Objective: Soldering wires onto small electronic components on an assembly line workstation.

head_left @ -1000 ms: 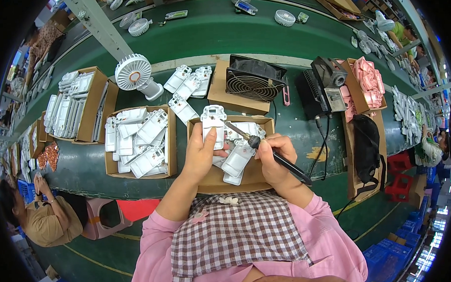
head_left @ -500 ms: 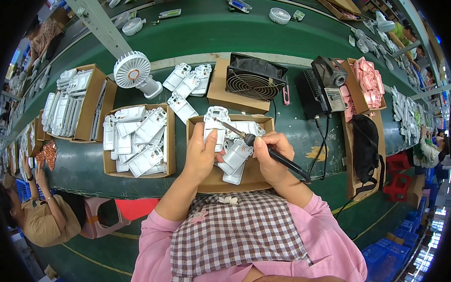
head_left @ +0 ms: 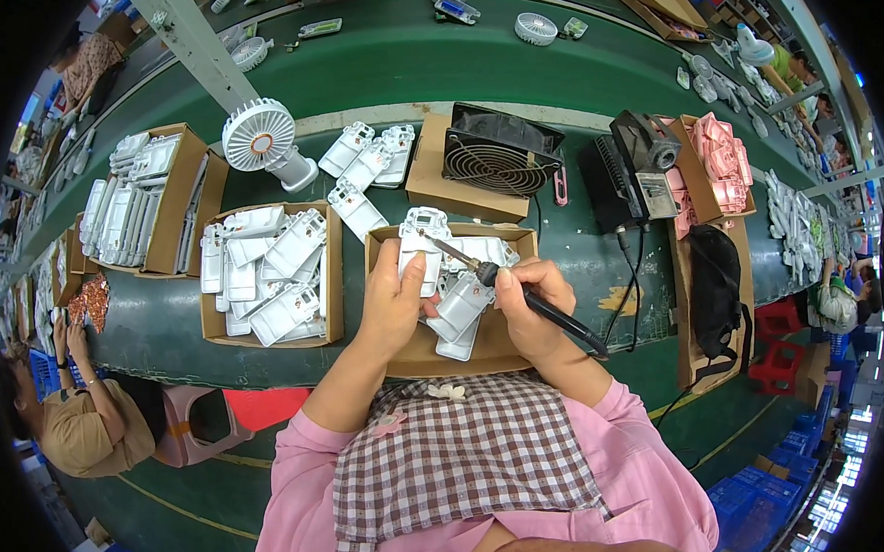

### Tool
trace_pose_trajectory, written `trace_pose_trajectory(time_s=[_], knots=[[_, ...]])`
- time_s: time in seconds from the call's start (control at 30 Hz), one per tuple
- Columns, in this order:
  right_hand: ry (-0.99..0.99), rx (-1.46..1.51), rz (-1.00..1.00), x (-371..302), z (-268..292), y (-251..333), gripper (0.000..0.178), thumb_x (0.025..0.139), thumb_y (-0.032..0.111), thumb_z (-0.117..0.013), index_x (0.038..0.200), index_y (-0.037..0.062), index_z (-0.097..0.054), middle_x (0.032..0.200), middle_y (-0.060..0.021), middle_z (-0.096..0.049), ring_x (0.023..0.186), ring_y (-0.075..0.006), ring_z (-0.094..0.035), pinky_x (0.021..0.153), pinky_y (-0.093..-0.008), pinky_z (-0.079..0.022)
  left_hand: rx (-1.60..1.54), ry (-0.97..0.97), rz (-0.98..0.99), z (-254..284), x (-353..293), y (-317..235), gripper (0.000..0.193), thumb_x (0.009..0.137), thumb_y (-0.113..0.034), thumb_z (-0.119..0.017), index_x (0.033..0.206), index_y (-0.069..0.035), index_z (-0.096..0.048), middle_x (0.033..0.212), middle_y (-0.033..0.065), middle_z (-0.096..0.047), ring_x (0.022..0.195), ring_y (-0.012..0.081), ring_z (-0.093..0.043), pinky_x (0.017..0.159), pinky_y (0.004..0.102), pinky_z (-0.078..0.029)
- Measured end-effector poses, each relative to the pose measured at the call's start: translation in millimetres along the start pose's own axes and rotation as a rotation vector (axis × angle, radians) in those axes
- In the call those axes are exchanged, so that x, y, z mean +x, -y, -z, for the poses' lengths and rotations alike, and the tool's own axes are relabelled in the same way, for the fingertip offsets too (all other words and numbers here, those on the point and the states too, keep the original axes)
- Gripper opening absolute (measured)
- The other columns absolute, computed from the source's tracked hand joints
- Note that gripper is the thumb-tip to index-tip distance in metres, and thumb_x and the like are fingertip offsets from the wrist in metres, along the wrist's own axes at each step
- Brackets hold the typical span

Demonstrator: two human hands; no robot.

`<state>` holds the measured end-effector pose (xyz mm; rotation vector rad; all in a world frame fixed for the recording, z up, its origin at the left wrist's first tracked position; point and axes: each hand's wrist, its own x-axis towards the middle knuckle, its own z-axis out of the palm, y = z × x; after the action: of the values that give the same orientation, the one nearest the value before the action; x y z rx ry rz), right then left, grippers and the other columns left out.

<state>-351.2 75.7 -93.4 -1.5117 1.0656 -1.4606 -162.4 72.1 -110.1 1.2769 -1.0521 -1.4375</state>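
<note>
My left hand [head_left: 396, 292] grips a white plastic housing [head_left: 422, 252] upright over an open cardboard box [head_left: 406, 363]. In my right hand [head_left: 536, 297] is a soldering iron [head_left: 558, 317] with a black handle, its tip angled up to the left. That tip meets the upper part of the housing, or lies very near it. Beneath my hands several more white housings [head_left: 460, 309] lie loose in the box. To the left stands a second cardboard box [head_left: 337, 314], heaped with similar white housings [head_left: 286, 313].
A white handheld fan [head_left: 262, 141] stands behind the left box. Beyond my hands are a black square fan [head_left: 501, 149] and a black soldering station [head_left: 614, 178]. Pink parts [head_left: 720, 159] fill a box at right. A green conveyor belt [head_left: 386, 69] runs across the back.
The fans and small parts on the conveyor belt have shifted slightly to the left. My hands, the housing and the soldering iron stay in practically the same place.
</note>
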Motion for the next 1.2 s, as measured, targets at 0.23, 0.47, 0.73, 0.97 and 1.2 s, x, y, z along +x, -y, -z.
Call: trace_pose_trajectory(time_s=[0.23, 0.47, 0.73, 0.97, 1.2], knots=[[-0.003, 0.042, -0.019, 0, 1, 2, 0.011, 0.090, 0.004, -0.066, 0.090, 0.0012, -0.055, 0.078, -0.0088, -0.064, 0.065, -0.0092, -0.058, 0.057, -0.0228, -0.046, 0.040, 0.029, 0.019, 1, 0, 3, 0.028, 0.102, -0.024, -0.047, 0.120, -0.002, -0.047, 0.089, 0.0085, -0.062, 0.063, 0.0107, -0.059, 0.047, 0.0221, -0.049], [0.017, 0.033, -0.022, 2, 1, 3, 0.012, 0.090, 0.005, -0.066, 0.090, 0.0014, -0.055, 0.080, -0.0096, -0.066, 0.067, -0.0099, -0.060, 0.058, -0.0235, -0.047, 0.030, 0.030, 0.017, 0, -1, 2, 0.032, 0.102, -0.026, -0.048, 0.123, -0.002, -0.047, 0.089, 0.0079, -0.062, 0.063, 0.0096, -0.059, 0.047, 0.0211, -0.049], [0.024, 0.032, -0.026, 1, 1, 1, 0.012, 0.090, 0.005, -0.066, 0.090, 0.0016, -0.055, 0.080, -0.0094, -0.065, 0.067, -0.0102, -0.060, 0.059, -0.0238, -0.048, 0.057, 0.042, -0.003, 1, -1, 2, 0.030, 0.102, -0.027, -0.048, 0.119, -0.002, -0.048, 0.088, 0.0075, -0.062, 0.063, 0.0093, -0.060, 0.046, 0.0210, -0.049], [-0.091, 0.191, 0.077, -7, 5, -5, 0.011, 0.089, 0.002, -0.065, 0.092, 0.0012, -0.055, 0.081, -0.0102, -0.062, 0.066, -0.0115, -0.059, 0.059, -0.0243, -0.048, 0.055, -0.119, -0.138, -11, -2, -10, 0.017, 0.097, -0.012, -0.056, 0.107, 0.001, -0.050, 0.089, 0.0116, -0.065, 0.079, 0.0137, -0.065, 0.062, 0.0281, -0.053], [-0.028, 0.076, 0.055, -6, 5, -5, 0.013, 0.088, 0.003, -0.067, 0.092, 0.0010, -0.055, 0.081, -0.0095, -0.062, 0.066, -0.0110, -0.057, 0.059, -0.0238, -0.046, 0.197, -0.198, -0.249, -9, -1, -14, 0.027, 0.093, -0.015, -0.062, 0.113, 0.002, -0.055, 0.093, 0.0110, -0.067, 0.084, 0.0133, -0.063, 0.075, 0.0294, -0.050]])
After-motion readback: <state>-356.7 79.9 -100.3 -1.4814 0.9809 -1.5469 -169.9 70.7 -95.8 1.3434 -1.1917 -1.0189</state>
